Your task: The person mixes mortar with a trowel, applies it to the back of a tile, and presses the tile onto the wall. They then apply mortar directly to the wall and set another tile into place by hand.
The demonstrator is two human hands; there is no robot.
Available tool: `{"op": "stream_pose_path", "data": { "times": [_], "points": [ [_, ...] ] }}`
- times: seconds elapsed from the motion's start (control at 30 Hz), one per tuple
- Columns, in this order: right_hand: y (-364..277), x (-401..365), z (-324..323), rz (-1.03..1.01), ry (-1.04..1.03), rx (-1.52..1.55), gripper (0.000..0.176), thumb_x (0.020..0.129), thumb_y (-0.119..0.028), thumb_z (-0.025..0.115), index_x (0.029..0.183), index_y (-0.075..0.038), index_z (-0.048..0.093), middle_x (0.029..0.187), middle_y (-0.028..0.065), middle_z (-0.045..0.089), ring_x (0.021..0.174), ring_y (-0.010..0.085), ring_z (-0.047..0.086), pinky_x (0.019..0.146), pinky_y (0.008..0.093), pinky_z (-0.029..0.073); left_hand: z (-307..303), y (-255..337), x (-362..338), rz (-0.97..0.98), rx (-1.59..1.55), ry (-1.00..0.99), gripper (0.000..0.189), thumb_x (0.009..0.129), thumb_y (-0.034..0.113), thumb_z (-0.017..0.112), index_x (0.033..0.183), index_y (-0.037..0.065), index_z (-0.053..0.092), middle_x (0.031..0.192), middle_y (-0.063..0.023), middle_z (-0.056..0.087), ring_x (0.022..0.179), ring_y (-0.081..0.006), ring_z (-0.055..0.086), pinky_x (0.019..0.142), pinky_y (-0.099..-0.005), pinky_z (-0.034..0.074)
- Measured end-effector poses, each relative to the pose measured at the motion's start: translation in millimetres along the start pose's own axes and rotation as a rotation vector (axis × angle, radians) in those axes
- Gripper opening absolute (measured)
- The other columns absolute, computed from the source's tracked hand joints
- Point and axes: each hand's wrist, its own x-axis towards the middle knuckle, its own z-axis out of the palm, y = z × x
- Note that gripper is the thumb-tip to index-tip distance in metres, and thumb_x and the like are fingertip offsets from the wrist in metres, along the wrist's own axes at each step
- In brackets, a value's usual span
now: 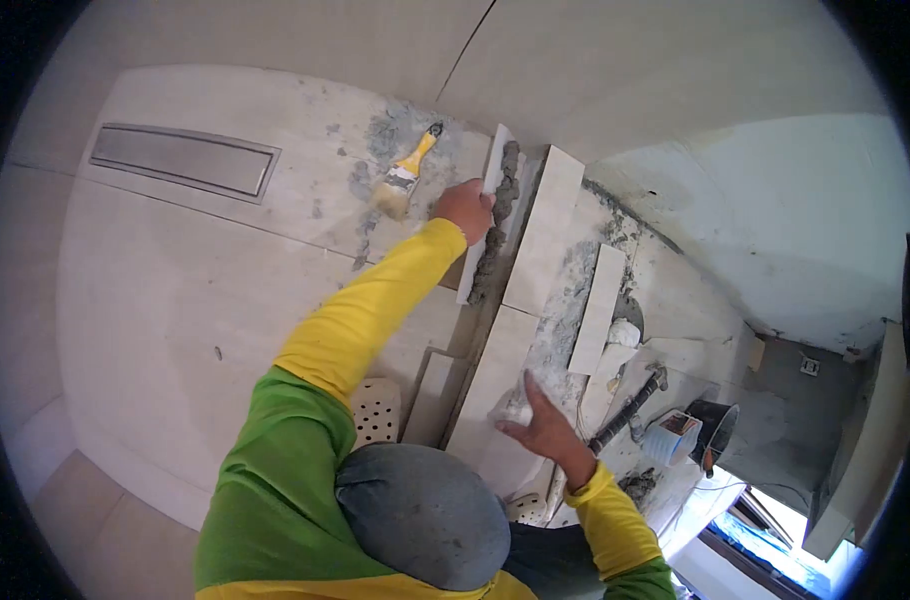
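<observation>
My left hand (464, 209) is closed on the edge of a narrow tile strip (470, 272). Lumpy grey mortar (488, 255) runs along the strip's right side, which faces the raised ledge. Fingertips of this hand are partly hidden behind the strip and mortar. My right hand (547, 428) hovers over the tiled top of the ledge (520, 290), thumb and fingers apart, holding nothing. Left of the strip, a paint brush with a yellow handle (412, 165) lies on the mortar-smeared floor.
A metal drain cover (190, 160) is set in the floor at left. Beyond the ledge lie a loose tile strip (597, 310), a dark-handled tool (627, 408), a white container (672, 438) and a black bucket (715, 428). A wall stands at the back.
</observation>
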Motion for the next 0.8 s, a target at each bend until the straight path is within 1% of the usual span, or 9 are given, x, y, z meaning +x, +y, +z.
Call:
{"op": "stream_pose_path", "data": {
  "times": [0.07,0.13,0.23,0.27,0.33,0.57,0.67,0.77,0.8],
  "points": [
    [-9.9,3.1,18.3,-0.022,-0.019,0.012,0.101,0.079,-0.041,0.075,0.146,0.006,0.016,0.142,0.0331,0.036,0.130,0.0415,0.042,0.107,0.0398,0.036,4.9,6.7,-2.0,-0.007,-0.011,-0.005,0.028,0.090,0.026,0.055,0.094,-0.001,0.059,0.090,-0.0249,0.063,0.089,-0.0435,0.060,0.079,-0.0487,0.047],
    [-22.0,5.9,28.2,0.227,-0.081,0.149,0.104,0.079,-0.043,0.074,0.146,0.008,0.012,0.136,0.0346,0.041,0.127,0.0430,0.045,0.104,0.0404,0.039,11.1,6.2,1.5,-0.004,0.022,-0.003,0.026,0.090,0.025,0.055,0.094,-0.001,0.058,0.089,-0.0254,0.063,0.089,-0.0442,0.060,0.079,-0.0498,0.047],
    [-38.6,9.7,16.7,0.352,-0.179,0.170,0.108,0.079,-0.044,0.074,0.145,0.010,0.008,0.131,0.0351,0.046,0.122,0.0430,0.049,0.102,0.0408,0.041,18.6,8.5,4.0,-0.003,0.022,-0.022,0.026,0.090,0.024,0.055,0.095,-0.001,0.058,0.089,-0.0257,0.063,0.090,-0.0442,0.060,0.079,-0.0501,0.047],
    [-34.0,9.2,19.5,0.358,-0.178,0.172,0.108,0.079,-0.044,0.074,0.145,0.010,0.008,0.131,0.0351,0.046,0.122,0.0430,0.049,0.102,0.0408,0.041,20.5,10.5,4.7,-0.002,0.019,-0.028,0.026,0.090,0.024,0.055,0.095,-0.001,0.058,0.089,-0.0257,0.063,0.090,-0.0442,0.060,0.079,-0.0501,0.047],
    [-22.5,9.6,24.1,0.276,-0.158,0.079,0.112,0.080,-0.045,0.072,0.147,0.006,-0.001,0.136,0.0357,0.041,0.124,0.0434,0.047,0.103,0.0399,0.040,24.5,16.8,6.9,-0.039,0.087,-0.089,0.025,0.092,0.022,0.053,0.100,-0.001,0.058,0.098,-0.0247,0.065,0.095,-0.0411,0.062,0.085,-0.0483,0.049],
    [-15.4,7.8,28.4,0.293,-0.160,0.118,0.111,0.080,-0.047,0.071,0.147,0.006,-0.001,0.134,0.0366,0.042,0.123,0.0452,0.047,0.103,0.0405,0.040,47.7,19.5,13.9,-0.013,0.223,-0.086,0.023,0.090,0.021,0.054,0.099,0.000,0.060,0.098,-0.0231,0.066,0.095,-0.0409,0.063,0.085,-0.0483,0.050],
    [-9.5,7.1,32.6,0.252,-0.120,0.089,0.108,0.081,-0.044,0.072,0.145,0.010,0.005,0.129,0.0363,0.046,0.121,0.0431,0.051,0.100,0.0411,0.043,44.5,29.0,12.8,-0.005,0.186,-0.071,0.026,0.089,0.023,0.056,0.094,-0.002,0.059,0.092,-0.0264,0.065,0.093,-0.0436,0.061,0.084,-0.0496,0.049],
    [-17.2,8.6,23.2,0.252,-0.145,0.076,0.108,0.081,-0.045,0.071,0.145,0.011,0.004,0.132,0.0366,0.045,0.124,0.0434,0.048,0.102,0.0401,0.042,45.0,32.0,14.6,-0.007,0.199,-0.113,0.029,0.090,0.024,0.056,0.098,-0.003,0.061,0.092,-0.0271,0.065,0.093,-0.0431,0.062,0.085,-0.0487,0.049],
    [-20.2,8.6,19.4,0.269,-0.166,0.113,0.108,0.081,-0.045,0.071,0.145,0.011,0.004,0.132,0.0367,0.044,0.125,0.0435,0.047,0.103,0.0396,0.041,45.7,31.4,14.7,0.023,0.195,-0.102,0.032,0.090,0.026,0.054,0.104,-0.002,0.061,0.095,-0.0266,0.065,0.094,-0.0428,0.062,0.085,-0.0481,0.049]
  ]
}}
